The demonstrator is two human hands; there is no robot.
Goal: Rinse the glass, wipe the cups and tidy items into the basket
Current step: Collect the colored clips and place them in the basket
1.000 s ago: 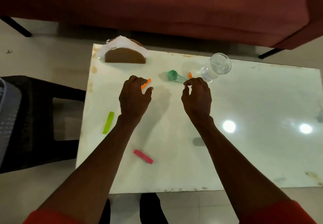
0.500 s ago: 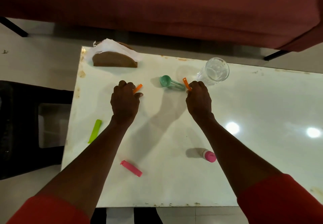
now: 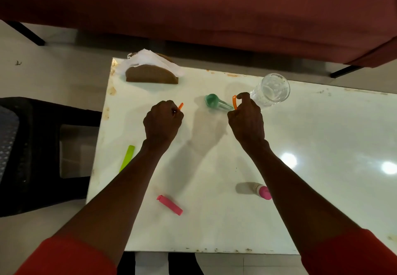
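Fingers [image 3: 171, 111] of my left hand [image 3: 162, 122] are curled tight around a small orange piece [image 3: 180, 106], only its tip poking out. My right hand [image 3: 247, 120] pinches a second orange clip [image 3: 234, 102] upright between thumb and fingers, so both hands are closed on something.

The glass [image 3: 271, 89] stands just beyond my right knuckles, nearly touching them. That is my main worry: if I lift or swing the right hand carelessly, I judge I could knock it over on the slick white table [image 3: 322, 137].

The green scoop [image 3: 214, 102] lies just beside that same hand and could get dragged along. A green stick [image 3: 127, 160], pink clip [image 3: 169, 205] and pink-capped bottle [image 3: 263, 192] lie nearer me, uncollected. I cannot see a basket clearly; the dark stool [image 3: 43, 146] sits left.
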